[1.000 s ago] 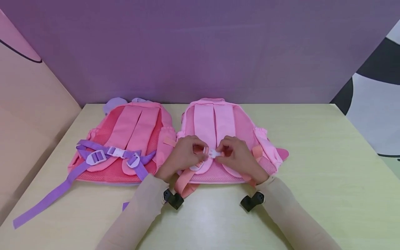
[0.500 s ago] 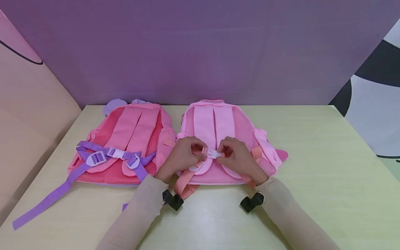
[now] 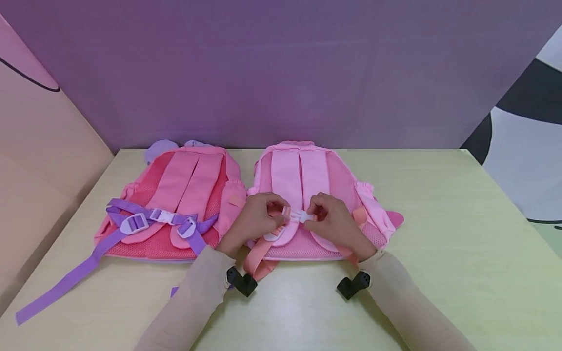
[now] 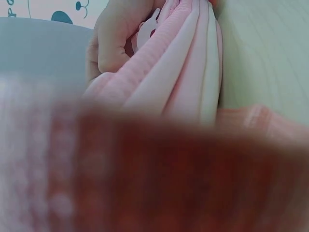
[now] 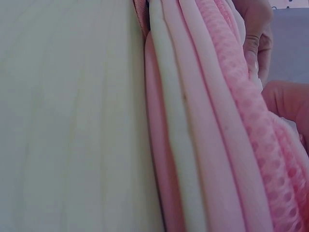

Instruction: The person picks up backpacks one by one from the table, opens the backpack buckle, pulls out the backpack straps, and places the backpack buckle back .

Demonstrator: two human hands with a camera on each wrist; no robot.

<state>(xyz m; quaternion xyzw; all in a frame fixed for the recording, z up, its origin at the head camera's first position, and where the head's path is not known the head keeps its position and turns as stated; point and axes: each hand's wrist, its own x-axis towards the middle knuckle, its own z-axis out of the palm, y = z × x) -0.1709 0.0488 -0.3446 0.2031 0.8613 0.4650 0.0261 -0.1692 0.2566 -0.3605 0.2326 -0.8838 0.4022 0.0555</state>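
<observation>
A light pink backpack [image 3: 340,183] lies back side up on the table. Over its shoulder straps, my left hand [image 3: 259,214] pinches the left end of a white side-release buckle [image 3: 296,215], beside its coral strap. My right hand [image 3: 333,222] pinches the buckle's right end between thumb and curled fingers. White prongs show between the two hands. A coral strap [image 3: 259,256] with a white slider [image 3: 274,235] hangs below my left hand. In the left wrist view, fingers [image 4: 113,46] curl beside a white plastic piece [image 4: 145,31] above the bag's edge.
A darker pink backpack [image 3: 189,170] lies close on the left, its purple straps [image 3: 85,270] joined by a white buckle [image 3: 162,216]. One strap trails across the table [image 3: 439,234] to the left. A purple panel [image 3: 281,73] stands behind.
My hands have drawn slightly apart, and more of the buckle's white prongs shows between them. The backpacks have stayed put; the head view has shifted a little.
</observation>
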